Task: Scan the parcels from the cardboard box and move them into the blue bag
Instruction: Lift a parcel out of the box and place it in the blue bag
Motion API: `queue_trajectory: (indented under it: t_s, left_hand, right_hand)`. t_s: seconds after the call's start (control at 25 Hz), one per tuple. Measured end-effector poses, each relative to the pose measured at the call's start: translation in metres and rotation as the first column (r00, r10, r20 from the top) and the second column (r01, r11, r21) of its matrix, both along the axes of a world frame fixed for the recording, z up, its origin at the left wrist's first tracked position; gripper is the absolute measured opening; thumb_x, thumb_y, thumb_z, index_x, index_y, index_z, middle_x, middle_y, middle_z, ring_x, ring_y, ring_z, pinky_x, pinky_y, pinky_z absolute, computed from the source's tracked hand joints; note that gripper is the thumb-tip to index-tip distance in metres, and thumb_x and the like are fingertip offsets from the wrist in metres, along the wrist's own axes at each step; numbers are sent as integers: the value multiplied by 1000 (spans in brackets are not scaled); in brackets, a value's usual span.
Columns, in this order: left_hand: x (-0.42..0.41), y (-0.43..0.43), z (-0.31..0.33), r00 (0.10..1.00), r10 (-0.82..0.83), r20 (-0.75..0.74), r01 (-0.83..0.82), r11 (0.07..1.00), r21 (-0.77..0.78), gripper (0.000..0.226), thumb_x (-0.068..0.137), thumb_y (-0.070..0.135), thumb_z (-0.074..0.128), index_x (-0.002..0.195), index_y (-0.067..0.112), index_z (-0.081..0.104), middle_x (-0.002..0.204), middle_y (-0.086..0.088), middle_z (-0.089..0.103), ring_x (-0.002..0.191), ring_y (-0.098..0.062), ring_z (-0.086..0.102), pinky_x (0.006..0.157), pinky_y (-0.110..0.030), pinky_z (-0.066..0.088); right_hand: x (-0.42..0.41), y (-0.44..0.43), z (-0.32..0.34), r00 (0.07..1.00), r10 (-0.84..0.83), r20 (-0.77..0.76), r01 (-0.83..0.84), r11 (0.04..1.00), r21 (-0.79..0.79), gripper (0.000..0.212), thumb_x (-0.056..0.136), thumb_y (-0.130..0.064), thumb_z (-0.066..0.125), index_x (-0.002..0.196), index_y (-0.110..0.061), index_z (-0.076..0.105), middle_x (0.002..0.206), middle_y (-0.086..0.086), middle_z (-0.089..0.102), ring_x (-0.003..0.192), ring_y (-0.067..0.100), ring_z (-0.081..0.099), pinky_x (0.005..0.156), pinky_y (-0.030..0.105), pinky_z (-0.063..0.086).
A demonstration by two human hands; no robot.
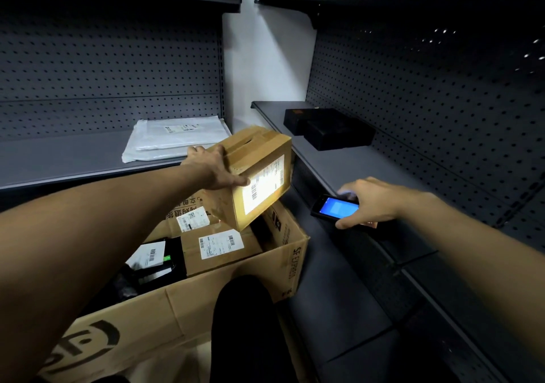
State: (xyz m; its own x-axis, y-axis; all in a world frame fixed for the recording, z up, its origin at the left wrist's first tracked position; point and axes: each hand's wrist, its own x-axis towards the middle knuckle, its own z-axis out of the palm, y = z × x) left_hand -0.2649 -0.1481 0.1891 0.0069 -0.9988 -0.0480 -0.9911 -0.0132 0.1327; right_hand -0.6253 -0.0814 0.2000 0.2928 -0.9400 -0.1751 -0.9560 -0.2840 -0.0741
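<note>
My left hand grips a small brown cardboard parcel by its top, holding it tilted above the big open cardboard box. The parcel's white label faces right and is lit brightly. My right hand holds a black handheld scanner with a blue screen, pointed at that label from the right. Inside the big box lie another brown parcel with a label, a box with a label and printed characters, and dark wrapped parcels. No blue bag is in view.
Grey pegboard shelving stands on the left and right. White plastic mailers lie on the left shelf. Black boxes sit on the right shelf. A dark trouser leg shows at the bottom, against the big box.
</note>
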Motion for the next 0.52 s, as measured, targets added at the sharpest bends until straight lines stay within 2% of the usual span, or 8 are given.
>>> queue_trajectory:
  t_s: [0.12, 0.32, 0.52]
  left_hand:
    - [2, -1, -2, 1000, 1, -1, -1, 1000, 9, 111, 61, 90, 59, 148, 28, 30, 136, -16, 50, 129, -37, 37, 104, -47, 40]
    - [4, -1, -1, 1000, 18, -20, -18, 1000, 9, 115, 57, 92, 59, 148, 28, 31, 136, -16, 49, 129, -38, 38, 103, -47, 40]
    - [8, 0, 1, 1000, 3, -21, -3, 1000, 29, 113, 57, 93, 57, 147, 30, 30, 131, -12, 51, 124, -34, 41, 94, -42, 39]
  right_hand:
    - [2, 0, -1, 1000, 12, 9, -12, 1000, -5, 81, 51, -86, 68, 109, -30, 61, 96, -11, 70, 88, 9, 66, 82, 42, 58]
    - [8, 0, -2, 998, 27, -54, -30, 999, -44, 92, 46, -94, 62, 104, -22, 61, 95, -4, 70, 87, 16, 65, 78, 43, 58]
    - [2, -5, 6, 996, -78, -42, 76, 996, -37, 115, 45, -94, 64, 138, -28, 50, 125, -3, 61, 110, 18, 60, 90, 40, 53]
